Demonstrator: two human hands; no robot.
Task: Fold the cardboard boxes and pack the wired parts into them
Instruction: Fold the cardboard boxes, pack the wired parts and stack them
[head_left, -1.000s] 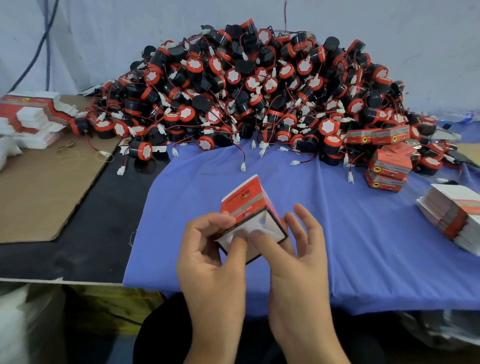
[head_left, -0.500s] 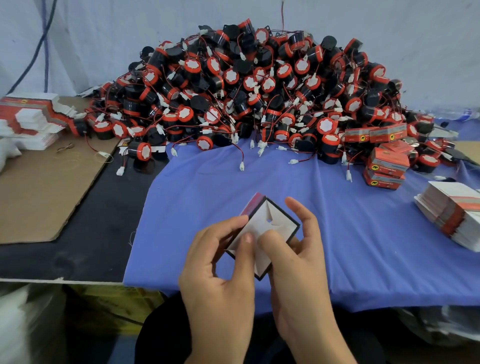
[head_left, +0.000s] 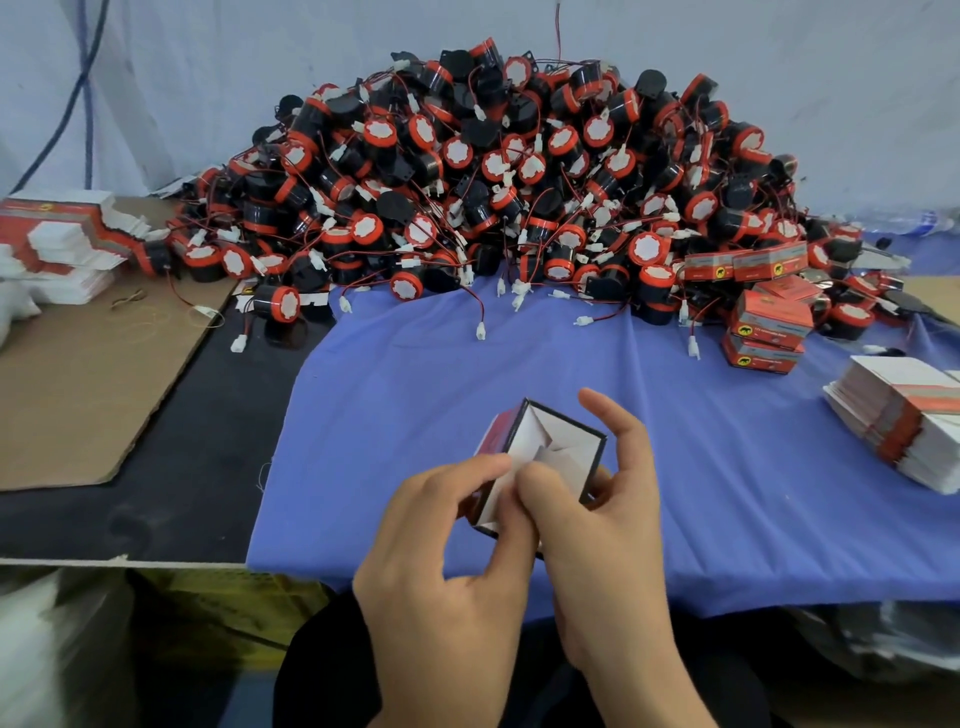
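Note:
Above the near edge of the blue cloth (head_left: 519, 374) I hold a small red and white cardboard box (head_left: 556, 441), its white end flaps facing me. My left hand (head_left: 441, 561) pinches the box's left side between thumb and fingers. My right hand (head_left: 608, 535) grips its right side, thumb pressing on the white flaps, index finger raised beside the far corner. A big heap of black and red wired parts (head_left: 498, 192) with white connectors fills the back of the table.
Folded red boxes (head_left: 769, 322) are stacked at the heap's right end. Flat box blanks lie in a stack at the right edge (head_left: 904, 415) and another at the far left (head_left: 57, 239). A brown cardboard sheet (head_left: 88, 384) with rubber bands covers the left side.
The box has been turned from its red side up to its open white end facing me. The end flaps are now folded further inward under my thumbs.

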